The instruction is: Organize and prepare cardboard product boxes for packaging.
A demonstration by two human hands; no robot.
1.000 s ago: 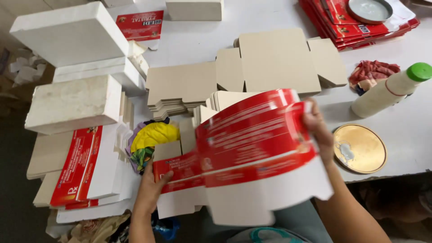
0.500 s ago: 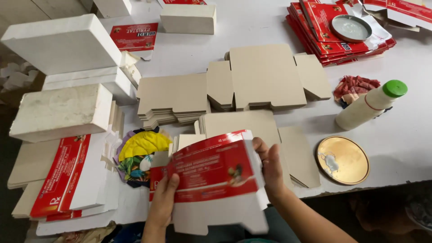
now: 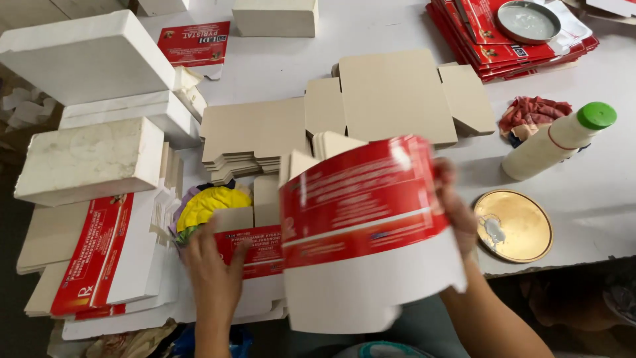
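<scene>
the right hand point(image 3: 457, 205) pinches the far right edge of the lifted red-and-white carton blank point(image 3: 368, 232) while the left hand point(image 3: 212, 272) lies flat on the near stack point(image 3: 255, 265), so keep that stack pinned and peel one sheet cleanly.

Packing workshop, stacked flat carton blanks point(image 3: 255, 132) (unfolded), glue bottle point(image 3: 556, 142), white worktable point(image 3: 371, 33)

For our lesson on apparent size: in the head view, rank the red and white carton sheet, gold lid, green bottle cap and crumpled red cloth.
1. red and white carton sheet, though nearest the camera
2. gold lid
3. crumpled red cloth
4. green bottle cap
</scene>
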